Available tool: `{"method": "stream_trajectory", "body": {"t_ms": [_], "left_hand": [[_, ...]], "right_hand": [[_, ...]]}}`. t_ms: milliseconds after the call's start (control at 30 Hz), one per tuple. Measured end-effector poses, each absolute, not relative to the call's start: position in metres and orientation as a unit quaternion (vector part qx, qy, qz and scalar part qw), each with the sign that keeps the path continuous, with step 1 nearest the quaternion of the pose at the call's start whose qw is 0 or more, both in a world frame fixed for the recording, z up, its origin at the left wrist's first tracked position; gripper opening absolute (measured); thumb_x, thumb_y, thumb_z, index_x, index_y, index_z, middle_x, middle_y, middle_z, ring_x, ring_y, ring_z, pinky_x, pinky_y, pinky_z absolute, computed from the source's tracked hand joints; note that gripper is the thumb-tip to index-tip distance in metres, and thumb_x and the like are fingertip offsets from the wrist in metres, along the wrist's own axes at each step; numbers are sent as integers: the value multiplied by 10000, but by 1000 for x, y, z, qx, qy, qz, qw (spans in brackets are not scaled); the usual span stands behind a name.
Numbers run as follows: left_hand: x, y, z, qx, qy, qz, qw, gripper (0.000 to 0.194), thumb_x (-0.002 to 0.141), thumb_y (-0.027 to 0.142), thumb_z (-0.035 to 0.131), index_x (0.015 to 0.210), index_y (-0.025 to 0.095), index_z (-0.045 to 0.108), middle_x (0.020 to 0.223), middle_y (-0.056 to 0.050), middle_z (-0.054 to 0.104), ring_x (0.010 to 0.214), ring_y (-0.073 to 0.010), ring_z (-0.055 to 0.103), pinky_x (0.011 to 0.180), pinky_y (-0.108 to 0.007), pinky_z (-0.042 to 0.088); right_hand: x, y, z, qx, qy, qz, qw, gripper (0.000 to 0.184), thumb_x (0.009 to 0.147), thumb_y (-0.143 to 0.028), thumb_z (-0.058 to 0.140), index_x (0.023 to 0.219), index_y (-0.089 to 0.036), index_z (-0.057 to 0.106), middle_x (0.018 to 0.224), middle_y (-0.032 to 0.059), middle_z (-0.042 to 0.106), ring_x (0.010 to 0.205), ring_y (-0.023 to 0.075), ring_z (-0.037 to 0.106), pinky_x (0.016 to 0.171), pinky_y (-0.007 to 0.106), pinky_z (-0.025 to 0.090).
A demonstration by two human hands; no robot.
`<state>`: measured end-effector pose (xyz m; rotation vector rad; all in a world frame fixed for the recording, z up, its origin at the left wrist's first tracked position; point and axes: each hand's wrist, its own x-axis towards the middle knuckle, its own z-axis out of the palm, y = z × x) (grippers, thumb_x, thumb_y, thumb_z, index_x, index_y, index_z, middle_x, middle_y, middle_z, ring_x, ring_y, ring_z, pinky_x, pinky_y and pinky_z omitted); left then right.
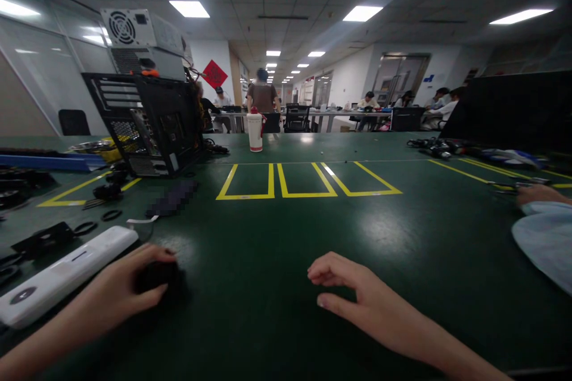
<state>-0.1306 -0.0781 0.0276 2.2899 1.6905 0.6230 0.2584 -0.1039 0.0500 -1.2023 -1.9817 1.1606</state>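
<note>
My left hand hovers or rests low over the left of the green tabletop, thumb and fingers curved and apart. A very dark patch lies between them; whether it is a black thing or shadow I cannot tell. Close beside this hand lies a long white device with a round button and a short white strap. My right hand is at the right of centre, fingers bent, thumb apart, nothing visible between them. Both hands are over the table, nearer to me than three yellow tape outlines.
A black computer case stands at the left with a power supply on top. Black parts litter the left edge. A white cup stands farther back. At right, another person's hand is near cables and tools.
</note>
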Motion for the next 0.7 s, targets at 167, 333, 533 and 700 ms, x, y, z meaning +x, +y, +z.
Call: {"method": "stream_trajectory", "body": {"t_ms": [167,333,533,700], "left_hand": [[-11,11,36,835,480,223,152,320,619,282,570,927,204,529,940,-20,555,860,-196,536,780,-322,425],[49,65,33,857,426,249,147,284,602,266,589,872,191,543,871,-17,560,794,-185,538,704,-299,427],[55,92,25,830,420,281,237,577,601,345,642,1123,216,430,1037,-50,540,902,-205,531,767,-325,418],[52,106,13,779,452,304,312,731,543,426,693,1169,174,413,1099,-97,520,903,-227,530,753,-344,426]], "right_hand": [[234,-27,36,-442,-736,427,286,322,714,-325,548,1012,-203,535,1056,55,532,928,173,541,802,329,451],[217,46,15,-448,-608,520,399,391,709,-300,569,1063,-155,490,1052,93,551,926,177,549,808,332,451],[222,82,7,-443,-538,583,418,365,651,-213,632,1000,-160,538,956,76,588,855,174,572,802,346,455],[225,95,3,-434,-531,590,427,340,647,-178,623,982,-168,568,939,70,596,863,185,562,818,369,436]]}}
